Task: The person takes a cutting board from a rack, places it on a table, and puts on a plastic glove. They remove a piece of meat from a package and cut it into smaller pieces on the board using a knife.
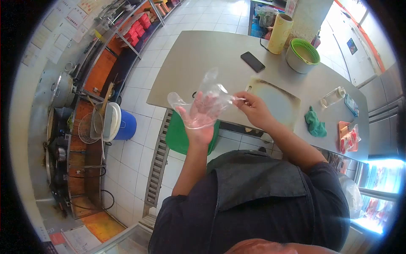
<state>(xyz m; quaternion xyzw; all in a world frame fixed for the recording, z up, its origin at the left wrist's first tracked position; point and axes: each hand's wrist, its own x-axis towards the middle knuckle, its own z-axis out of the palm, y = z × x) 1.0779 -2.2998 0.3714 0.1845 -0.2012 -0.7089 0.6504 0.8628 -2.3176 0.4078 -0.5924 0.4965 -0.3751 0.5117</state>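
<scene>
My left hand [199, 120] is raised palm up with its fingers spread, partly inside a clear plastic glove [206, 99]. The glove's loose fingers stick up beyond my fingertips. My right hand [253, 108] pinches the glove's edge at the right and holds it taut. Both hands hover over the near edge of a grey table [203, 55], beside a worn white cutting board [277, 101].
On the table lie a black phone [252, 62], a yellow roll [279, 34], a green colander in a metal bowl [303, 55], a green cloth [315, 122], a clear bottle [333, 96] and an orange tray [348, 137]. A green bin [179, 137], a blue bucket [122, 125] and a floor grate [157, 163] stand below.
</scene>
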